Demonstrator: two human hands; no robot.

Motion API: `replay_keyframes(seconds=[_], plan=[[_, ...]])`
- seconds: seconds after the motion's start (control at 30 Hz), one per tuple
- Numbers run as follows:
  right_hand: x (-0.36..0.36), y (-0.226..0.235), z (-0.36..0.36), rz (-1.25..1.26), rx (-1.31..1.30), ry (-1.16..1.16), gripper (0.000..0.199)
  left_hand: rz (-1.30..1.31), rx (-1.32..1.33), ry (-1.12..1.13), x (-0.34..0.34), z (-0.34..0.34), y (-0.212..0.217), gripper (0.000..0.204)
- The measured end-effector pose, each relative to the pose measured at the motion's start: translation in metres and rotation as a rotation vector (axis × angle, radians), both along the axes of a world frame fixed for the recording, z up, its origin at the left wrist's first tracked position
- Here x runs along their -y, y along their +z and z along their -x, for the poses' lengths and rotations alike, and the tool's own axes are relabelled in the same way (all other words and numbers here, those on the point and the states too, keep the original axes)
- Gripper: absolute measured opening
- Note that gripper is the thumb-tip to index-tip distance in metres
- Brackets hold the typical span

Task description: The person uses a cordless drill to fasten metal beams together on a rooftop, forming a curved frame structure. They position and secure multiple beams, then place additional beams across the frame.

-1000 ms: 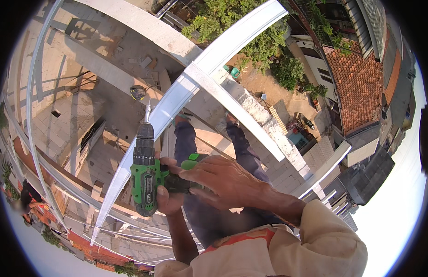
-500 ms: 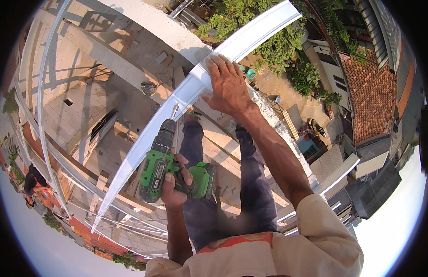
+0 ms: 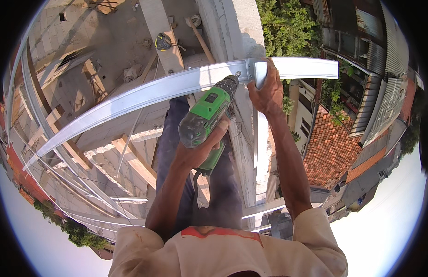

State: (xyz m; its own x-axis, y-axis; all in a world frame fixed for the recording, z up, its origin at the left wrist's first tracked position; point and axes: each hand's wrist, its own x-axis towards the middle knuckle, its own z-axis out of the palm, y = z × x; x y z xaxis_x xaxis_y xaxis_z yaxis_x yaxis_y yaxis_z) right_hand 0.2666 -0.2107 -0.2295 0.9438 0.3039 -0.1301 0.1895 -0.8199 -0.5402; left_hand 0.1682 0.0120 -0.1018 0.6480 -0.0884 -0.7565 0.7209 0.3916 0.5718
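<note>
My left hand (image 3: 200, 150) grips a green and black cordless drill (image 3: 208, 115). Its bit tip points up at the long silver metal rail (image 3: 144, 92), close to where a second, upright silver metal rail (image 3: 261, 138) crosses it. My right hand (image 3: 268, 92) clamps over that joint, fingers wrapped on the top of the upright rail. Both forearms rise from the lower edge, over my legs in dark trousers.
Far below lie a concrete floor with timber planks (image 3: 135, 161), a measuring tape (image 3: 163, 42) and a concrete wall top (image 3: 232, 27). More thin metal rails (image 3: 33, 106) curve at the left. Tiled rooftops (image 3: 331, 147) and trees (image 3: 288, 27) lie to the right.
The view has swung so the long rail now runs across the top. My right hand shifted along the rail to the joint. My left hand raised the drill to the rail.
</note>
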Motion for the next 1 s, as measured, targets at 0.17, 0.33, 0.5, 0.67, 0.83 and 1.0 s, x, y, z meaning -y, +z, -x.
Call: replay_keyframes(seconds=[0.17,0.33,0.5,0.67,0.83,1.0], plan=[[-0.001,0.002,-0.004,0.015,-0.087,-0.023,0.078,-0.045,-0.058,-0.214,-0.003,-0.016,-0.011,0.038],[-0.011,0.011,-0.01,0.063,-0.278,-0.123,0.075,-0.027,-0.036,-0.165,0.002,-0.019,-0.023,0.038],[-0.005,0.003,-0.008,0.068,-0.236,-0.102,0.076,-0.003,-0.091,-0.184,0.002,-0.029,-0.024,0.036],[-0.009,0.005,-0.009,0.07,-0.217,-0.105,0.075,-0.007,-0.042,-0.163,0.005,-0.038,-0.027,0.039],[-0.006,0.002,-0.008,0.027,-0.185,-0.098,0.073,-0.009,-0.108,-0.178,0.008,-0.043,-0.033,0.039],[-0.007,0.004,-0.009,0.043,-0.216,-0.1,0.073,-0.027,-0.1,-0.239,0.005,-0.046,-0.033,0.041]])
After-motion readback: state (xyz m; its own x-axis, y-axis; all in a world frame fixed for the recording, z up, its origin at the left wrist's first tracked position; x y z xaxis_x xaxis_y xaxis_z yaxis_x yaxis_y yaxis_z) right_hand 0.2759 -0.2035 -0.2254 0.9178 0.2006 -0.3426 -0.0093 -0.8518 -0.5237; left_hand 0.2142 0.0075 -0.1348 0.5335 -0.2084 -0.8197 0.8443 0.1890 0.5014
